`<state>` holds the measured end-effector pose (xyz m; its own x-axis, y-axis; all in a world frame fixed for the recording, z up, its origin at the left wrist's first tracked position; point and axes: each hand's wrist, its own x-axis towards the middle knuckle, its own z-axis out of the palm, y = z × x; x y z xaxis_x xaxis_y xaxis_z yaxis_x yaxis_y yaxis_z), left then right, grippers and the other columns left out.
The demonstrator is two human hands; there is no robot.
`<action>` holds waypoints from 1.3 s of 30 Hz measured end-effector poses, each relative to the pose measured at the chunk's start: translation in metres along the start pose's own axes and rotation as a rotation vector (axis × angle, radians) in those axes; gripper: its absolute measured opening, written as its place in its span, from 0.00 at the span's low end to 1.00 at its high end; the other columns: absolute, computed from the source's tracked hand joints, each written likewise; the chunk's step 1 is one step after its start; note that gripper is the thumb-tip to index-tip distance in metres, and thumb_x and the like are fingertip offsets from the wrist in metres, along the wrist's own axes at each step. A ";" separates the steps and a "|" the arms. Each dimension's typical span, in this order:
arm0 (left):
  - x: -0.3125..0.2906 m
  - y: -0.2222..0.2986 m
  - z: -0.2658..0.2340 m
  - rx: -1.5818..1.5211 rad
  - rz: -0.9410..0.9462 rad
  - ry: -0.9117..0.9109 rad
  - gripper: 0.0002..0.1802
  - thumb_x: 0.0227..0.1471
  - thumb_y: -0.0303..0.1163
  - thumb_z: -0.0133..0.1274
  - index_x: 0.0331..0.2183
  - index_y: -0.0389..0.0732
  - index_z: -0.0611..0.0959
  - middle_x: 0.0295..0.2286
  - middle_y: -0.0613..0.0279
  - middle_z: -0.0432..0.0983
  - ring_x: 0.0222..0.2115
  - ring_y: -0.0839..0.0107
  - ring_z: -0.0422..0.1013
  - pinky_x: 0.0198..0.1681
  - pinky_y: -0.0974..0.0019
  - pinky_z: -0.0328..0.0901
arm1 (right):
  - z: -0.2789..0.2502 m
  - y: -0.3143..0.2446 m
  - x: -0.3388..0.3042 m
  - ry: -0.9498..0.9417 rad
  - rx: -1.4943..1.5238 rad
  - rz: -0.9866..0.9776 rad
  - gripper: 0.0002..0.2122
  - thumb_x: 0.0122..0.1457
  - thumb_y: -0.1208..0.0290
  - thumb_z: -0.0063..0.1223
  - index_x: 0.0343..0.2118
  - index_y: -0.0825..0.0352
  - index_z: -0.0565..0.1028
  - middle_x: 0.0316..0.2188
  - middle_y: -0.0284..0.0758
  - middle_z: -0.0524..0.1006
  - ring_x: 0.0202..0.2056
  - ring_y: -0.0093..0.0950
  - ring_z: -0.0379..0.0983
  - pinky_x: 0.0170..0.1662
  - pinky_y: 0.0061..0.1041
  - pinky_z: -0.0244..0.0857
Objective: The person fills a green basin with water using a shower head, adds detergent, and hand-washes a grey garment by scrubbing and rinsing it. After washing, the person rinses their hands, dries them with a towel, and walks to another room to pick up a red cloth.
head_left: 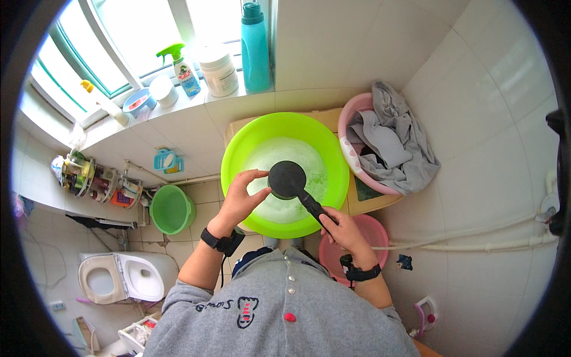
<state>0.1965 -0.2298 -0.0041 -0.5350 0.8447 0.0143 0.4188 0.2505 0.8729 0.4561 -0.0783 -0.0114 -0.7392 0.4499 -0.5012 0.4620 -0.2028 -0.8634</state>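
A black shower head [287, 179] is held over a bright green basin [238, 132] of foamy water [257, 159]. My right hand [347, 231] is wrapped round its handle, which slants down to the right. On the other side, my left hand [241, 199] has its thumb and a finger against the left edge of the round head. Its other fingers are partly hidden. The head's spraying face points away from me, and I cannot tell whether water runs from it. Each wrist wears a black strap with a small device.
Grey clothes [399, 154] overhang a pink basin [355, 113] to the right. A second pink basin [380, 244] stands by my right forearm. Bottles and tubs, including a teal bottle [255, 56], line the window sill. At left are a green bucket [172, 209] and a toilet [146, 276].
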 end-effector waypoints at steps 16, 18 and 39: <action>0.008 0.012 -0.004 -0.020 0.172 -0.014 0.39 0.42 0.18 0.50 0.59 0.44 0.72 0.55 0.53 0.69 0.59 0.55 0.60 0.65 0.55 0.53 | 0.002 0.000 0.010 0.187 -0.182 -0.301 0.21 0.63 0.63 0.55 0.56 0.68 0.73 0.42 0.41 0.80 0.42 0.29 0.76 0.48 0.28 0.68; 0.008 0.016 -0.007 -0.021 0.171 0.014 0.38 0.41 0.18 0.49 0.59 0.45 0.73 0.55 0.54 0.69 0.59 0.54 0.60 0.65 0.55 0.53 | 0.002 0.001 0.011 0.143 -0.136 -0.272 0.21 0.64 0.63 0.55 0.57 0.67 0.72 0.37 0.38 0.80 0.35 0.25 0.76 0.41 0.25 0.70; 0.011 0.001 -0.007 -0.031 0.106 -0.028 0.31 0.43 0.19 0.48 0.53 0.43 0.79 0.53 0.53 0.71 0.57 0.55 0.63 0.63 0.55 0.56 | -0.011 0.000 0.017 0.025 -0.070 -0.097 0.21 0.67 0.64 0.51 0.58 0.70 0.70 0.23 0.28 0.74 0.18 0.14 0.65 0.22 0.15 0.59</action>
<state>0.1861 -0.2235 0.0005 -0.4678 0.8788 0.0942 0.4490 0.1445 0.8818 0.4492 -0.0610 -0.0192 -0.7700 0.4863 -0.4131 0.4225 -0.0964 -0.9012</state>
